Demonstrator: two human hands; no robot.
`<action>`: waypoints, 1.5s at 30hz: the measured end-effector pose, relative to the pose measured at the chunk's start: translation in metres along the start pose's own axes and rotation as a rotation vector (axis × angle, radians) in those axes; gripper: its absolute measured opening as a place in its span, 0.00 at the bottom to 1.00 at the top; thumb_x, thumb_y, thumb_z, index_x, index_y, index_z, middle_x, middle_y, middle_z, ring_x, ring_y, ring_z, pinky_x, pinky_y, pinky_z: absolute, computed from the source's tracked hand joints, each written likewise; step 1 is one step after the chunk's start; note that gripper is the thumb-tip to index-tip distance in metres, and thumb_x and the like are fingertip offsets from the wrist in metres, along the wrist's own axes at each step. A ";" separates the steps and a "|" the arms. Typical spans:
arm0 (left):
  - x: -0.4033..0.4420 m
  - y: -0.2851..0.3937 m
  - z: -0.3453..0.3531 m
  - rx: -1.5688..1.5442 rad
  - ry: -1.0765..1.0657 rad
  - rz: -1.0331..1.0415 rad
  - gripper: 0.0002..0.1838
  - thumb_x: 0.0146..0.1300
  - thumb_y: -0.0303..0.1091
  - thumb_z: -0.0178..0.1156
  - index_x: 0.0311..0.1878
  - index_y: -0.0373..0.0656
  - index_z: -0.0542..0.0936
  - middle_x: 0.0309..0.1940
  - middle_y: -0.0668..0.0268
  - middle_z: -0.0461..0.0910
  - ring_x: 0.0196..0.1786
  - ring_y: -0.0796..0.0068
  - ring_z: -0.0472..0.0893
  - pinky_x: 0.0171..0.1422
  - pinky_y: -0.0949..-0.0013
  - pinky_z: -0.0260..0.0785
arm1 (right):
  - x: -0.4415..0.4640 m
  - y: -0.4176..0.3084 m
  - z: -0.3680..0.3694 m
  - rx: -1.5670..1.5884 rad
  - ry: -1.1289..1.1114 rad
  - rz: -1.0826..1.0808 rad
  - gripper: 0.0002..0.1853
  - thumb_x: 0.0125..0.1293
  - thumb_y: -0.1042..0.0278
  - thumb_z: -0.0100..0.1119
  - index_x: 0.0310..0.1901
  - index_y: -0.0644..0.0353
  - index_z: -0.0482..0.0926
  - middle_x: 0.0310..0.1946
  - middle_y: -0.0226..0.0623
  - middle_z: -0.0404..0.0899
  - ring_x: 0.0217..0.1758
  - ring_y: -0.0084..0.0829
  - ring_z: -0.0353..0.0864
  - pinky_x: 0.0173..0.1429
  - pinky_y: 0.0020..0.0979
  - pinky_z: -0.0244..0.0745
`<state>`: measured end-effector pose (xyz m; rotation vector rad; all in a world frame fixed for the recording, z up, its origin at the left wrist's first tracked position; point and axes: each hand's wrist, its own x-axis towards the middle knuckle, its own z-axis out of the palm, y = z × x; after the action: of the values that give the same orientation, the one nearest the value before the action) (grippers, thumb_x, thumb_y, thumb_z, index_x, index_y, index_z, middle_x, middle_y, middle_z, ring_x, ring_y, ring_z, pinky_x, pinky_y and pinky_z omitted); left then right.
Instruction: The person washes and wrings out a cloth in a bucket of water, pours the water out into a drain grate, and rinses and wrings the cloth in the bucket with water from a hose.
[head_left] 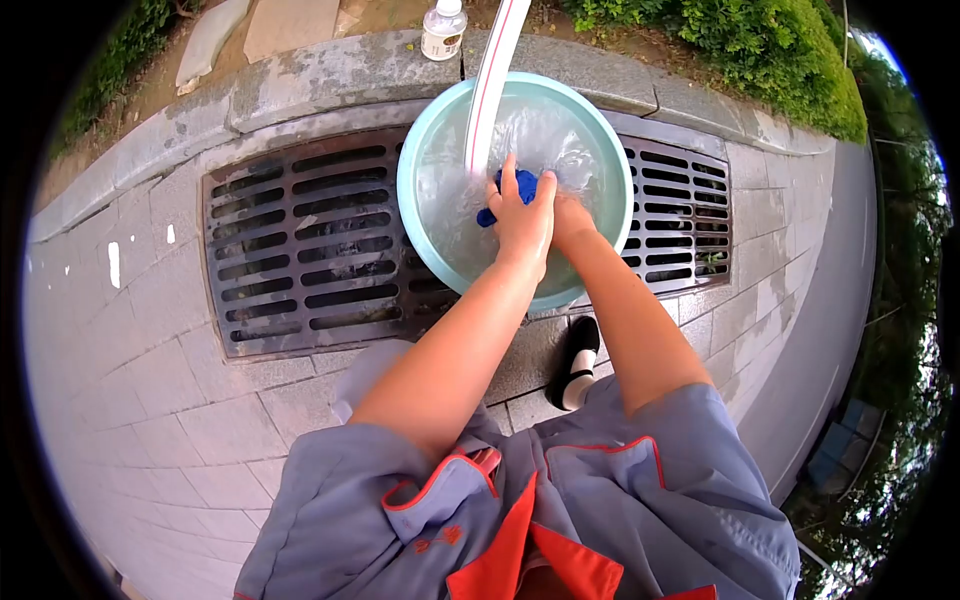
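Observation:
A blue cloth (526, 184) is bunched between the fingers of my left hand (524, 222), over the water in a light turquoise basin (409, 190). The left fingers are curled around it, and part of the cloth shows at their left side. Close against the left hand, my right hand (571, 217) reaches into the basin. Its fingers are hidden by the left hand and the churned water. A white hose (493, 85) with red lines runs down into the basin, its end lost in the water just left of the cloth.
Under the basin lies a slotted metal drain grate (300, 240), showing on both sides. A clear bottle with a white cap (442, 32) stands on the stone curb (330, 75) behind. Green shrubs (720, 50) grow beyond. A black shoe (577, 365) is on the paving near the basin.

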<state>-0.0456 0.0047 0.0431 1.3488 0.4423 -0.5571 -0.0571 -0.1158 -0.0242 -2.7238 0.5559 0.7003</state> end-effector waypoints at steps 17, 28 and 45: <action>0.011 0.016 -0.011 -0.979 -0.560 -0.354 0.36 0.60 0.76 0.45 0.40 0.46 0.73 0.32 0.63 0.78 0.30 0.68 0.78 0.34 0.63 0.75 | -0.152 -0.089 -0.053 0.375 0.710 -0.467 0.33 0.51 0.56 0.71 0.59 0.52 0.71 0.54 0.54 0.66 0.58 0.55 0.64 0.61 0.45 0.65; 0.015 0.015 -0.009 -0.921 -0.265 -0.237 0.11 0.64 0.41 0.60 0.36 0.44 0.76 0.29 0.67 0.77 0.31 0.73 0.79 0.34 0.68 0.73 | -0.086 -0.098 -0.071 0.275 0.787 -0.266 0.16 0.66 0.56 0.54 0.35 0.62 0.80 0.31 0.50 0.79 0.32 0.55 0.80 0.38 0.51 0.76; 0.007 0.015 -0.009 -0.245 -0.057 0.277 0.28 0.71 0.40 0.53 0.72 0.50 0.62 0.71 0.60 0.59 0.72 0.66 0.59 0.74 0.64 0.50 | -0.031 -0.031 -0.030 0.050 0.006 0.062 0.33 0.57 0.82 0.51 0.67 0.57 0.63 0.61 0.52 0.68 0.61 0.51 0.75 0.61 0.43 0.74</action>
<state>-0.0303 0.0147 0.0494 1.1317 0.2615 -0.3007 -0.0569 -0.0901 0.0220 -2.6739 0.6528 0.6836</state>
